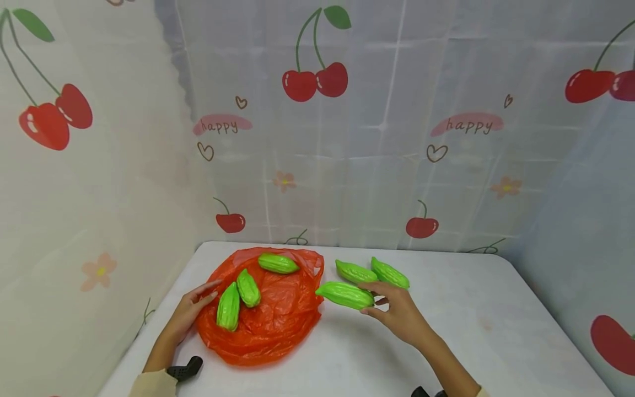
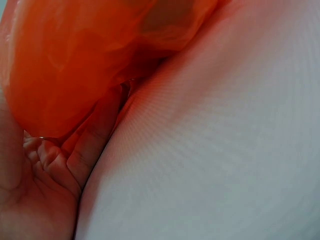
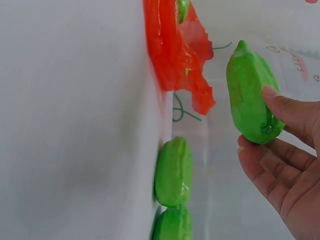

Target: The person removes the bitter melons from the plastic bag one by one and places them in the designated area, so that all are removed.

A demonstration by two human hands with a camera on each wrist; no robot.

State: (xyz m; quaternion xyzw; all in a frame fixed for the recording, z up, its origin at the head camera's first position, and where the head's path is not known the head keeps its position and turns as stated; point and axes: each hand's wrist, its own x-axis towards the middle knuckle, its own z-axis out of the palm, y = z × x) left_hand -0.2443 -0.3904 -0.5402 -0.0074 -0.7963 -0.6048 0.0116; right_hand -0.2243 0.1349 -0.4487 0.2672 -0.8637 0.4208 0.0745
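My right hand (image 1: 399, 311) pinches one end of a bright green, ridged bitter melon (image 1: 345, 295) between thumb and fingers. In the right wrist view this bitter melon (image 3: 250, 95) hangs above the table. Two more bitter melons (image 1: 355, 272) (image 1: 390, 272) lie on the table just behind it. To the left, a red plastic bag (image 1: 278, 336) is spread wide, with three bitter melons (image 1: 228, 307) (image 1: 248, 288) (image 1: 278, 263) in it. My left hand (image 1: 186, 311) rests against the bag's left side, fingers fairly straight. The left wrist view shows the bag partly covering its fingers (image 2: 95, 135).
Everything lies on a white table (image 1: 496, 325). A curtain (image 1: 367, 165) printed with cherries rises behind it and along both sides. Black wrist straps (image 1: 186, 369) show near the sleeves.
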